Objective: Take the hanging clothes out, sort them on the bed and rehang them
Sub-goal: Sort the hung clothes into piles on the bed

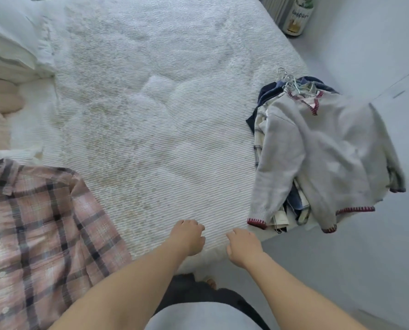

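A pink plaid shirt [39, 234] lies spread flat on the near left of the white bed [151, 103]. At the bed's right corner sits a pile of clothes on metal hangers [291, 83], topped by a grey sweater [322, 151] with red stitched trim; dark and striped garments [261, 110] show beneath it. My left hand [189, 236] and my right hand [242, 245] hover side by side over the near edge of the bed between the shirt and the pile. Both have loosely curled fingers and hold nothing.
White pillows and folded bedding [5, 44] lie at the far left of the bed. A printed cylindrical container [297, 17] stands on the floor beyond the bed's far right corner. Grey floor [365, 258] runs along the right side.
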